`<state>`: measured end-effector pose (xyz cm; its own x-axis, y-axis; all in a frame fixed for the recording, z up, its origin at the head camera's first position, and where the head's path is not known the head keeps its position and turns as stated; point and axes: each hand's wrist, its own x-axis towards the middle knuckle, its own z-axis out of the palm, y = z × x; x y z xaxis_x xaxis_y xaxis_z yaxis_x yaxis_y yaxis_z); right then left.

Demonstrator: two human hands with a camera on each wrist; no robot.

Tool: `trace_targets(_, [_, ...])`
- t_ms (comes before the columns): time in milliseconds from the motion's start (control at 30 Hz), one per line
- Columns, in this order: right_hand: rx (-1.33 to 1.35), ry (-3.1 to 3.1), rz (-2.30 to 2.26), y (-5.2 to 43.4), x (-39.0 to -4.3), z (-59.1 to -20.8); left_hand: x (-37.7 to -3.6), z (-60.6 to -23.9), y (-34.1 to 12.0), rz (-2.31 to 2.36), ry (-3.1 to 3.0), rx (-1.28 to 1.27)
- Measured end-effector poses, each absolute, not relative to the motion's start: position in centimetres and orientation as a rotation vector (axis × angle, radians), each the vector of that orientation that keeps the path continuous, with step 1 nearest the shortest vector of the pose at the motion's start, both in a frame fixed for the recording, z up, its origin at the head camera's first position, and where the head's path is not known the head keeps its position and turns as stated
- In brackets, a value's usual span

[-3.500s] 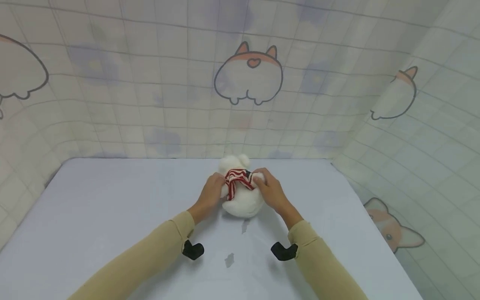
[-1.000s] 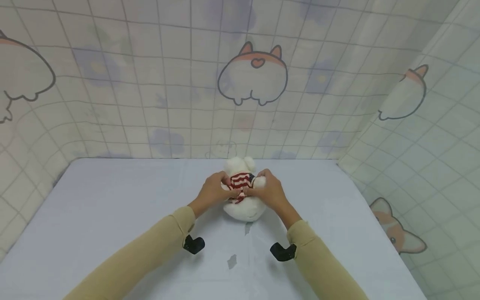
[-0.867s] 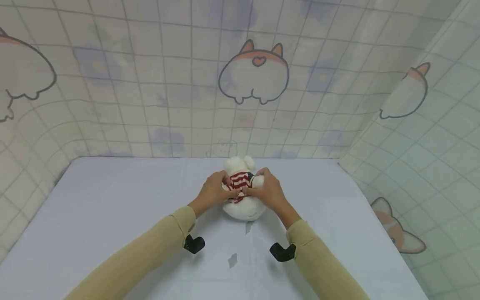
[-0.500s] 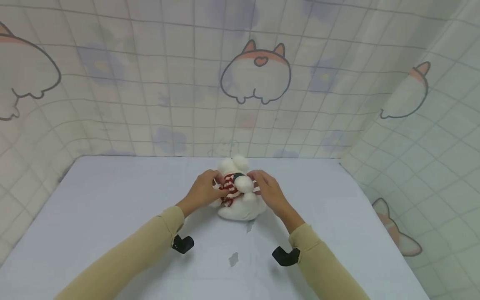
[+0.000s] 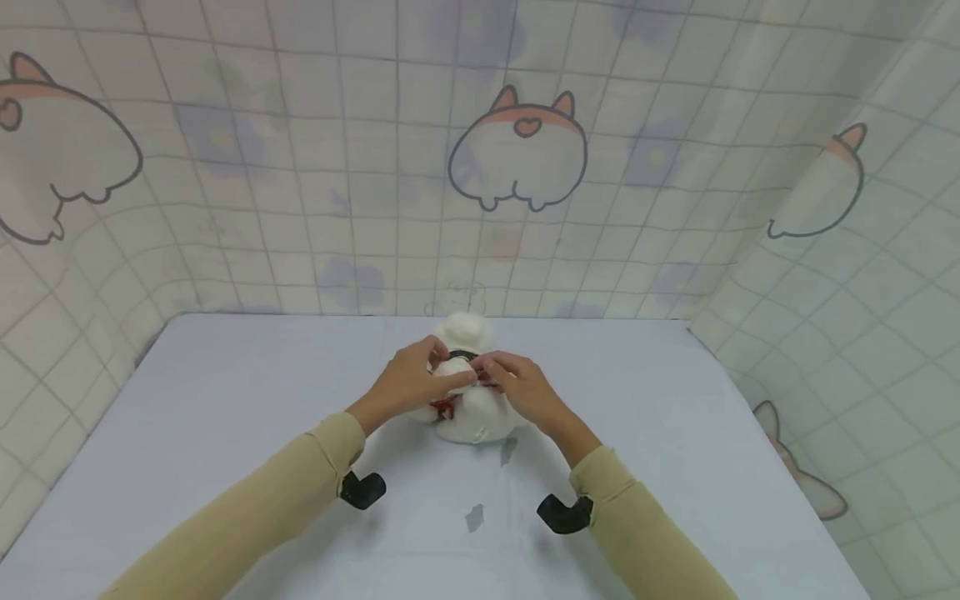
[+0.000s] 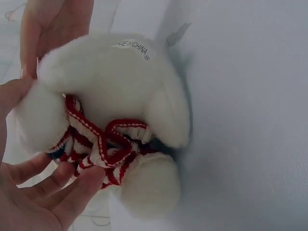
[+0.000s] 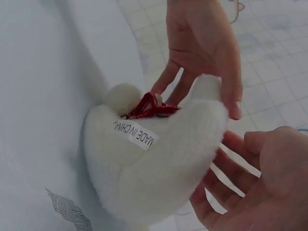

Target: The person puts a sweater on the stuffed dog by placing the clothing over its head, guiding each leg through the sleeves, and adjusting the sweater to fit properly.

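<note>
A white plush toy (image 5: 483, 415) in a red-and-white striped knitted sweater (image 6: 103, 144) sits near the table's far edge, turned sideways. My left hand (image 5: 408, 379) holds it by the upper body, thumb over one white arm and fingers against the sweater. My right hand (image 5: 525, 392) is at the toy's other side, its loosely bent fingers touching the plush. In the right wrist view, the thumb (image 7: 254, 140) stands off the fur. A "MADE IN CHINA" label (image 7: 135, 134) shows low on the body. The hands cover much of the sweater, and the toy's face cannot be made out.
The toy sits on a white table (image 5: 247, 400) with a couple of small grey patches (image 5: 475, 518) near its middle. A checked curtain (image 5: 360, 167) with cartoon corgis hangs behind and at both sides. A black camera mount (image 5: 566, 514) sits at each wrist.
The toy has turned, so its striped front no longer faces the head camera squarely. My left hand moved slightly left with it; my right hand loosened from the sweater front and shifted to the other side.
</note>
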<state>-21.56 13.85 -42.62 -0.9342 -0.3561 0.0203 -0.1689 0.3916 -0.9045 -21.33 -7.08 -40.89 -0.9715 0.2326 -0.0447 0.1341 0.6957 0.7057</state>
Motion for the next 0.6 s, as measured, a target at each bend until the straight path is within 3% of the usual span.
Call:
trace_targets(300, [-0.049,2.552,-1.621,14.5,-22.4,-44.7,-21.5,-41.6,-6.1,1.122,2.793,0.301])
trace_targets(600, [0.005,2.428,-1.543,14.2,-22.5,-46.0,-21.1,-42.1,-5.6,1.153,2.872,0.167])
